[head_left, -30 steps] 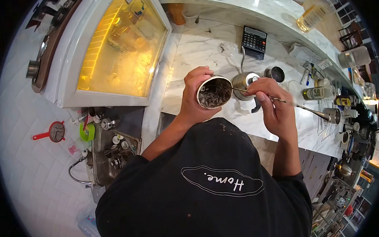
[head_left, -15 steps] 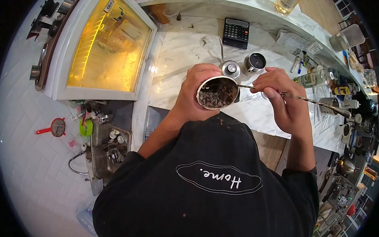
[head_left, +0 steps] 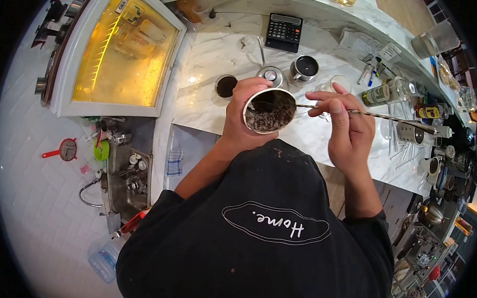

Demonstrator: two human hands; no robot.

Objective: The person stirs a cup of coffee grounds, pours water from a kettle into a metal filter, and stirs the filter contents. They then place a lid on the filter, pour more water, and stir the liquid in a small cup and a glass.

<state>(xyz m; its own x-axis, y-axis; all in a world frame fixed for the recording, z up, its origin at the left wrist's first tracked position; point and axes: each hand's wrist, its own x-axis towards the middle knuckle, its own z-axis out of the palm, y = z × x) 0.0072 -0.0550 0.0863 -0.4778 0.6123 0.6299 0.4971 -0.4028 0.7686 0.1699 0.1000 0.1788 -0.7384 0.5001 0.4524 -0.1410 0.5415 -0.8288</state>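
My left hand [head_left: 239, 115] is wrapped round a paper cup [head_left: 246, 123] with a pale rim, tilted so its opening faces me. Dark brown stuff with pale, frothy patches coats the inside. Between the thumb and fingers of my right hand [head_left: 348, 121] is a long bar spoon [head_left: 387, 116] with a twisted metal handle. Its lower end reaches over the rim into the cup, where the tip is partly lost in the dark contents. Just beyond the cup stand a steel gooseneck kettle [head_left: 274, 78] and a metal cup of dark liquid [head_left: 305, 68].
A glass of dark liquid [head_left: 227, 86] and a black calculator [head_left: 284, 33] rest on the marble counter [head_left: 204, 61]. Bottles [head_left: 381, 95], pens and straws line the right side. At left are a lit yellow glass-door cabinet [head_left: 127, 55] and a steel sink [head_left: 127, 189].
My view has shifted, so a glass of dark liquid shows left of the kettle. The cup and spoon stay in my hands; fingers of my right hand have spread somewhat along the handle.
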